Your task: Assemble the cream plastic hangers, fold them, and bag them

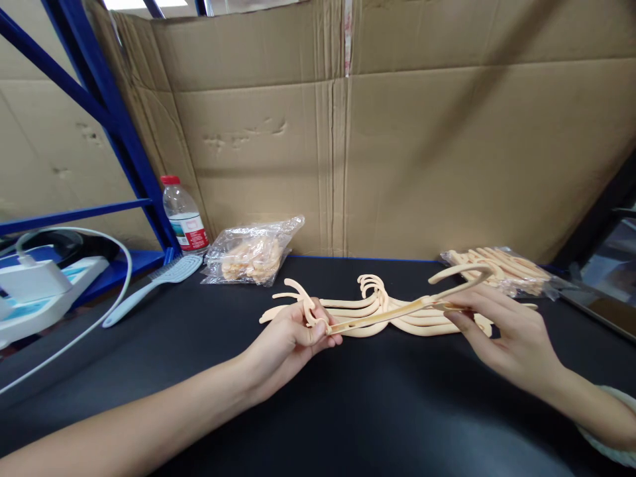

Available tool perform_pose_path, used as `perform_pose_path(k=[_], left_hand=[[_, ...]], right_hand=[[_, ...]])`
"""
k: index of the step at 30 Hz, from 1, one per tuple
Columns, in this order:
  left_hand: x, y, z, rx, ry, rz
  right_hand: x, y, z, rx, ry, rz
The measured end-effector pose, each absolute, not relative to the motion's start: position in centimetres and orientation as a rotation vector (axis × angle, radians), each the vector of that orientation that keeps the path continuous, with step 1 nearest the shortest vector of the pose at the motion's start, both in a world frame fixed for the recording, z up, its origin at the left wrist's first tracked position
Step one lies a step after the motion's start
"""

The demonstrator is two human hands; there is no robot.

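Note:
A beige plastic clothes hanger (377,317) is held up between my two hands, its hook curving over on the right. My left hand (298,331) is closed on its left end, where a small curved piece stands up from the thumb and fingers. Near the hook, my right hand (511,331) pinches the hanger between thumb and fingers, which partly hide that stretch. Just behind, a stack of similar beige hangers (412,324) lies on the black table, hooks pointing away from me. The held hanger covers part of this stack.
On the black tabletop (348,411), a clear bag of small beige parts (253,255) sits back left, and a bag of beige hanger pieces (501,268) back right. A bottle (185,218), hairbrush (159,281) and power strip (50,291) with white cable are left. Cardboard (268,159) walls the back.

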State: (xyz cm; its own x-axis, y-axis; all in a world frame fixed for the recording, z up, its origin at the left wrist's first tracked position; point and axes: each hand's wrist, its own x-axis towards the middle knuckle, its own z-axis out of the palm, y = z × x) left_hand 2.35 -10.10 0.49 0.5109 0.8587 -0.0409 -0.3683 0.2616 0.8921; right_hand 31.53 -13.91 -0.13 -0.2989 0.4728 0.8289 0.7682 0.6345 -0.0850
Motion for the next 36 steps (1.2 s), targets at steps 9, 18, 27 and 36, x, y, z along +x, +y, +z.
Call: perform_pose_path(k=[9, 18, 27, 36], left_hand=[[2.5, -10.3, 0.3, 1.055, 0.669, 0.972], [2.5, -10.5, 0.5, 1.107, 0.717, 1.042], [2.4, -10.4, 0.9, 1.065, 0.702, 1.138], [2.6, -10.9, 1.1, 0.984, 0.657, 1.135]], right_hand=[[31.2, -14.3, -0.7, -0.934, -1.954, -0.462], [31.0, -14.8, -0.8, -0.944, -1.941, -0.458], [30.1, -15.6, -0.5, -1.078, -1.883, -0.466], [30.5, -15.0, -0.8, -1.26, -1.716, -0.31]])
